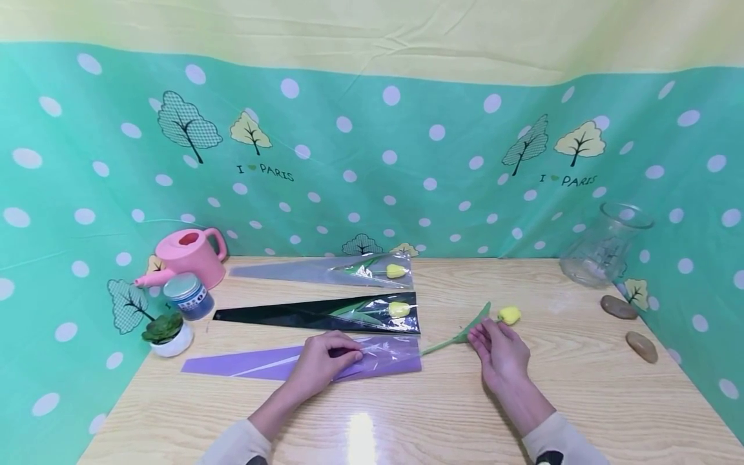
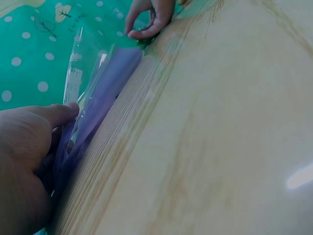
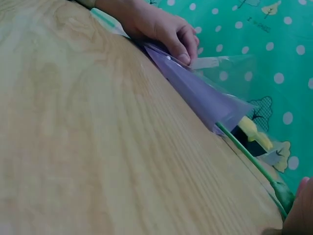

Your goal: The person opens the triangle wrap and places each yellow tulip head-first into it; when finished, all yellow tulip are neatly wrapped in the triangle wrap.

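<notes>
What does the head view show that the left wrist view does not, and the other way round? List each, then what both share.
Only the head view: the pink plastic watering can, the clear glass vase, the black cone sleeve with a yellow flower, and the loose yellow flower head.

Only the left wrist view: a close look at the left thumb on the clear film.

Both: the purple cone-shaped plastic sleeve, the left hand, the right hand, and the wooden table.

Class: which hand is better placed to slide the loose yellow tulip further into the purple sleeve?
Probably the right hand: it holds the yellow tulip's green stem, while the left hand grips the purple plastic sleeve.
</notes>
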Motion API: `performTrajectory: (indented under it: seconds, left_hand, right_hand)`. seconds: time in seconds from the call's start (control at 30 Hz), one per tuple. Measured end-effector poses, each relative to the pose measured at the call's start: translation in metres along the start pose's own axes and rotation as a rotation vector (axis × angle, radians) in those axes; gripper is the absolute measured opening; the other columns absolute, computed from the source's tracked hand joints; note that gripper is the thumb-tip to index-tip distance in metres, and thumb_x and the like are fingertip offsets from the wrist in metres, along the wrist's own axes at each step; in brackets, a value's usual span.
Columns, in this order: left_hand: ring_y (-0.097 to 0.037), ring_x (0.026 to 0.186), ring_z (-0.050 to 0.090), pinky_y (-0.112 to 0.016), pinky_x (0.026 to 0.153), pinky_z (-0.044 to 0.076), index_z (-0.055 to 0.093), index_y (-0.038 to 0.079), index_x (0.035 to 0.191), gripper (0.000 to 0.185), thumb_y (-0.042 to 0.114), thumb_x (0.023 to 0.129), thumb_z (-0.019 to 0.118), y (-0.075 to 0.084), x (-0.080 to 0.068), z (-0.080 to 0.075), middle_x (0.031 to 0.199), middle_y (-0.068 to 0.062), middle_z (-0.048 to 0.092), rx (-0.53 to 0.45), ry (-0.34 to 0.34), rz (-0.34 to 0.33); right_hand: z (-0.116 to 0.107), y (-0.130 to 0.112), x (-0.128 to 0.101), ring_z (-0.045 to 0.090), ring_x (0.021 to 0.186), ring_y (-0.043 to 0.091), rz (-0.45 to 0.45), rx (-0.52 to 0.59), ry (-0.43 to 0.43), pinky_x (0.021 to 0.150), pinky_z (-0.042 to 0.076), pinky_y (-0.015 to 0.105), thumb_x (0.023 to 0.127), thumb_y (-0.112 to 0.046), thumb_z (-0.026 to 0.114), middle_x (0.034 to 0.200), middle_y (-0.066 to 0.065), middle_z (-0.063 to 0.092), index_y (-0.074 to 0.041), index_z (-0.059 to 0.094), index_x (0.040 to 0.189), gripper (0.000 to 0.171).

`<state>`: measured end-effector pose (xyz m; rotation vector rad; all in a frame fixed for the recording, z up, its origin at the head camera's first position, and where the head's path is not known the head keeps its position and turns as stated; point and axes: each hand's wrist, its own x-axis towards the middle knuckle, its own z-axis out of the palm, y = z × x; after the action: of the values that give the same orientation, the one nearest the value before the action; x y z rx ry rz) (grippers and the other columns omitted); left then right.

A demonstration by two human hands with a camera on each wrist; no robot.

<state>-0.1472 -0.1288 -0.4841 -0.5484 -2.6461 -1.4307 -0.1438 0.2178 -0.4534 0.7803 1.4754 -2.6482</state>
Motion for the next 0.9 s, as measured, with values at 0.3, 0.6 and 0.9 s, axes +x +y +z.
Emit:
performTrajectory:
  seconds: [0.3, 0.6, 0.9]
  left_hand:
    - [-0.006, 0.098, 0.071, -0.025, 0.095, 0.054, 0.083, 0.031, 0.097, 0.014, 0.021, 0.087, 0.083, 0.000, 0.001, 0.000, 0.094, 0.018, 0.076, 0.004, 0.000, 0.002]
    - [-0.007, 0.097, 0.071, -0.024, 0.093, 0.054, 0.083, 0.029, 0.097, 0.013, 0.021, 0.087, 0.084, 0.001, 0.001, -0.002, 0.093, 0.018, 0.076, -0.004, -0.001, -0.007]
    - [-0.005, 0.102, 0.070, -0.025, 0.097, 0.054, 0.082, 0.034, 0.098, 0.017, 0.021, 0.086, 0.084, 0.003, 0.004, -0.001, 0.097, 0.021, 0.075, 0.000, 0.005, -0.047]
  right_hand:
    - [0.006, -0.001, 0.005, 0.059, 0.077, 0.006, -0.021, -0.003, 0.062, 0.072, 0.053, 0.017, 0.106, -0.016, 0.056, 0.079, -0.007, 0.061, -0.012, 0.060, 0.107, 0.006]
    - [0.017, 0.012, 0.001, 0.055, 0.069, 0.003, -0.079, -0.027, 0.118, 0.060, 0.049, 0.016, 0.106, -0.015, 0.056, 0.078, -0.009, 0.060, -0.013, 0.055, 0.121, 0.015]
    - [0.028, 0.020, -0.012, 0.051, 0.066, 0.005, -0.060, -0.003, 0.078, 0.059, 0.046, 0.017, 0.105, -0.014, 0.060, 0.075, -0.008, 0.056, -0.013, 0.057, 0.111, 0.008]
